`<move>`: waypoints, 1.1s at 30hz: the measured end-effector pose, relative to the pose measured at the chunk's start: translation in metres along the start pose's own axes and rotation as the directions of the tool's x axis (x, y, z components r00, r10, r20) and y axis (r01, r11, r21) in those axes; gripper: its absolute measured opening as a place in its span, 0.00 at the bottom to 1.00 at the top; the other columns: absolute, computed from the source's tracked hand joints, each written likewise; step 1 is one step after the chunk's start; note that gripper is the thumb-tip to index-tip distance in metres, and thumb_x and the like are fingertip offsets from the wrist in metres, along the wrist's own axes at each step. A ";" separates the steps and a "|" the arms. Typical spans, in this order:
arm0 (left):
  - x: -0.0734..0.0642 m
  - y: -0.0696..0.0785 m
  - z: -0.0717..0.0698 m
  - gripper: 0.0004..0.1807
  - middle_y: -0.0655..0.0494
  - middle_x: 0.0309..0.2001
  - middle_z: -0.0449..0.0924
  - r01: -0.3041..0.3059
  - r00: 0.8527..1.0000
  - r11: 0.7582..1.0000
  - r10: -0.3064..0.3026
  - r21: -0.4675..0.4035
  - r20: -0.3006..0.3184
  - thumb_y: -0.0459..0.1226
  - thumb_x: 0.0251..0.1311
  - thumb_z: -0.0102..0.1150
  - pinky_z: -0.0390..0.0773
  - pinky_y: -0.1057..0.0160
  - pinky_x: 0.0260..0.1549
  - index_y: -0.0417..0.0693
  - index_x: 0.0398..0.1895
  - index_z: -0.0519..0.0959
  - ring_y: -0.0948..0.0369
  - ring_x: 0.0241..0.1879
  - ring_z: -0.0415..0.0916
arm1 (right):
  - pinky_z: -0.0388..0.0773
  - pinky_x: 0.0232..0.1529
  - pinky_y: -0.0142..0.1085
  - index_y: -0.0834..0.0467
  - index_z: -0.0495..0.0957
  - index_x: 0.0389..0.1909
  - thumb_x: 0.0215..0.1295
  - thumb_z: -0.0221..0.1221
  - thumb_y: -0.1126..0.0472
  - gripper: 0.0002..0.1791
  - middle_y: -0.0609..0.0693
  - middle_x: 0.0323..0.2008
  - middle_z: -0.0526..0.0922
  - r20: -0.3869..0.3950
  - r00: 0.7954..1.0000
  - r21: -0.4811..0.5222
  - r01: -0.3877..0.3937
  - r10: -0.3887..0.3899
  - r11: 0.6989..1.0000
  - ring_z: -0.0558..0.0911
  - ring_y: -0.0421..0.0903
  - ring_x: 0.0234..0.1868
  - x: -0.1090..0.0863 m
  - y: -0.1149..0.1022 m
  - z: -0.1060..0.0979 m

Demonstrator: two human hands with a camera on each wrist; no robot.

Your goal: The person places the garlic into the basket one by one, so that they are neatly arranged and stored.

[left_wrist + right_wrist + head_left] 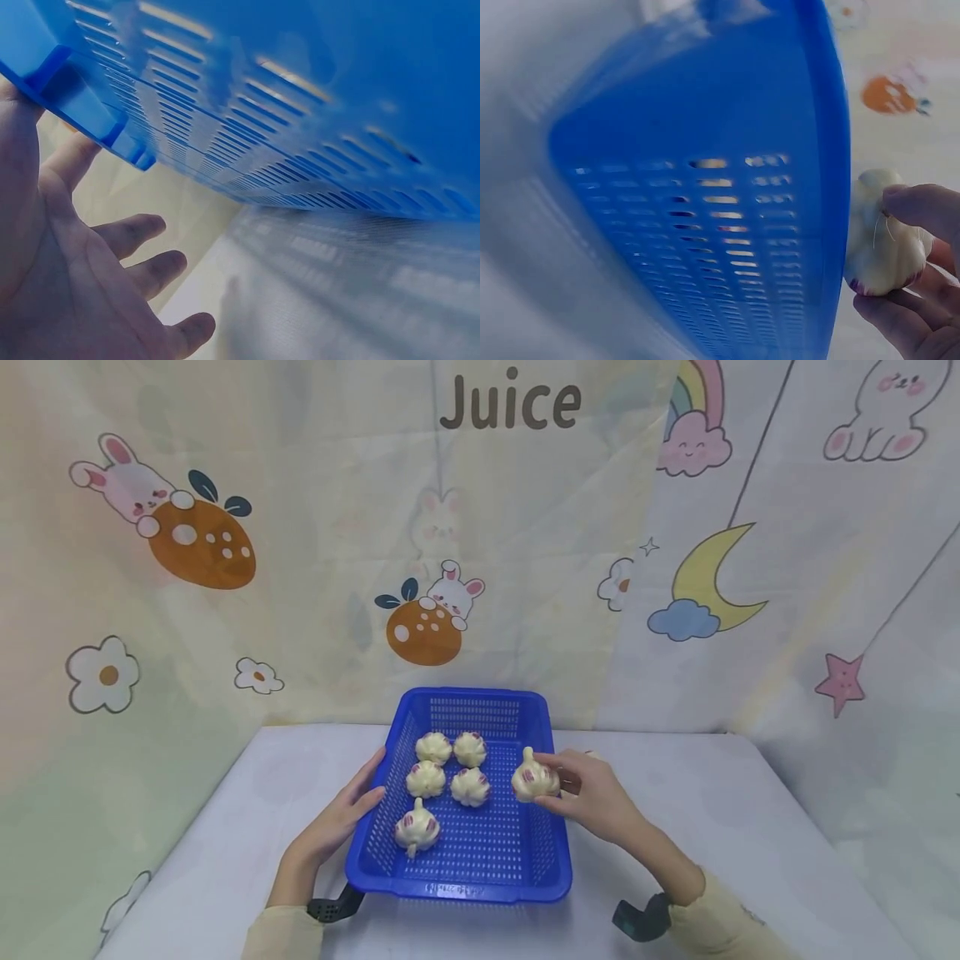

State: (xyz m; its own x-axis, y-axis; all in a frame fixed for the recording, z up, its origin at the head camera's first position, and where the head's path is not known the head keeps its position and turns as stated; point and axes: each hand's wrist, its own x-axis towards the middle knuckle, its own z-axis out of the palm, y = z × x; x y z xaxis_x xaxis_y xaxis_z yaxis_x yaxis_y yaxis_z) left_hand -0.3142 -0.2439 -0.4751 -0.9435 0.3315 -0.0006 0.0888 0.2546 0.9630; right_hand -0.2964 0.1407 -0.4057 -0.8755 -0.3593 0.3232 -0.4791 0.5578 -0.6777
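A blue plastic basket [491, 889] with slotted sides stands on the table. My left hand [337, 818] is at its left side. There the thumb and index finger touch the rim [94, 127], while the other fingers [157, 274] spread loosely beneath it. With thumb and fingers, my right hand [596, 797] pinches a garlic bulb [534, 779], cream with purple patches, at the basket's right rim. The right wrist view shows this garlic bulb [885, 240] beside the rim. Several more garlic bulbs [470, 787] lie in the basket's left half, one with its stem [418, 806] showing.
The basket stands on a white-covered table [675, 777]. Behind it hangs a pale cloth [322, 527] printed with rabbits, flowers and a moon. A small pale bit of something shows behind my right hand; I cannot tell what it is.
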 end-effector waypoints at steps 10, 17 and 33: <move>0.001 -0.002 -0.002 0.32 0.51 0.77 0.38 0.006 1.000 1.000 -0.006 -0.006 -0.005 0.46 0.72 0.41 0.42 0.35 0.68 0.72 0.75 0.42 0.45 0.76 0.35 | 0.81 0.38 0.26 0.58 0.80 0.53 0.51 0.70 0.57 0.26 0.45 0.41 0.80 0.234 0.970 -0.076 0.087 -0.067 0.993 0.78 0.36 0.38 0.004 -0.027 0.015; 0.000 -0.002 -0.002 0.33 0.50 0.77 0.38 0.002 1.000 1.000 -0.002 -0.023 -0.002 0.45 0.72 0.41 0.42 0.35 0.68 0.70 0.75 0.42 0.45 0.75 0.35 | 0.82 0.41 0.32 0.56 0.80 0.52 0.53 0.69 0.53 0.25 0.50 0.49 0.83 0.249 0.968 -0.132 0.056 -0.022 0.990 0.84 0.45 0.45 0.011 -0.042 0.027; 0.001 0.000 -0.001 0.33 0.50 0.77 0.38 0.019 1.000 1.000 -0.019 -0.023 0.007 0.46 0.72 0.42 0.43 0.35 0.68 0.71 0.75 0.41 0.44 0.75 0.36 | 0.76 0.33 0.24 0.55 0.81 0.50 0.51 0.70 0.50 0.25 0.46 0.42 0.86 0.315 0.949 -0.168 0.084 -0.027 0.982 0.79 0.34 0.32 0.020 -0.035 0.060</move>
State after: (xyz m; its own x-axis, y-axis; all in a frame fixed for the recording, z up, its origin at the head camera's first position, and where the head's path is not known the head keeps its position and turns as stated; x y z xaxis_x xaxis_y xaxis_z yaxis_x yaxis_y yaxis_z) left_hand -0.3157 -0.2444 -0.4753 -0.9429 0.3324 -0.0210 0.0631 0.2402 0.9687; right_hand -0.2933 0.0691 -0.4154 -0.7977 -0.5916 0.1171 -0.5545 0.6432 -0.5280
